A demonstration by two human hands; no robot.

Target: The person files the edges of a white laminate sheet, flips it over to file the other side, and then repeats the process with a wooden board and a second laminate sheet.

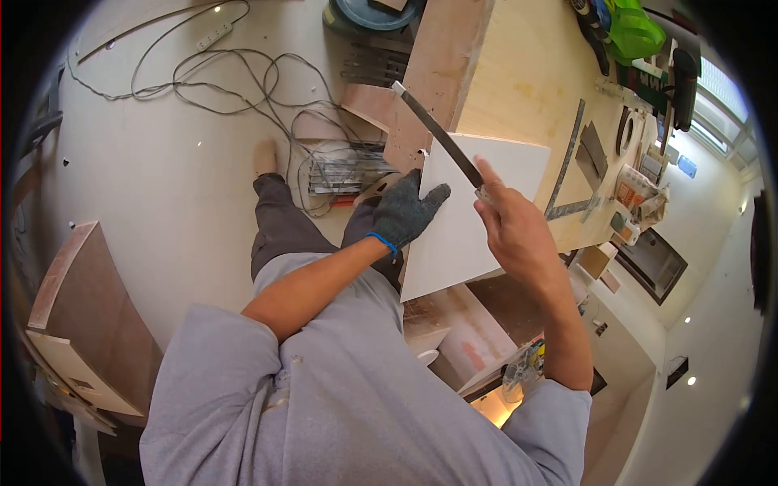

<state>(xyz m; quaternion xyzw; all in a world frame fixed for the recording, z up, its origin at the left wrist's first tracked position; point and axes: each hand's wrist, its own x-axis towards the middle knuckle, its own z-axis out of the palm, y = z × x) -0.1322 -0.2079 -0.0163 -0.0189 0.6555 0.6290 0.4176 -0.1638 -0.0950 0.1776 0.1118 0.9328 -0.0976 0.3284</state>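
Note:
My right hand [519, 232], bare, is closed round the handle end of a long flat metal file [442, 135]. The file slants up and left across the edge of a white board [454, 239], its pale tip beyond that edge. The board lies on the corner of a wooden workbench [523, 89] and juts out toward my body. In a dark knit glove with a blue cuff, my left hand [403, 215] grips the near edge of the board, its thumb across the white face.
On the bench lie a metal square [565, 162], a grey triangular sheet [592, 154] and a green tool or bag [634, 31]. Cables [263, 101] tangle on the floor by a power strip [215, 37]. A curved wooden panel [101, 312] stands at left.

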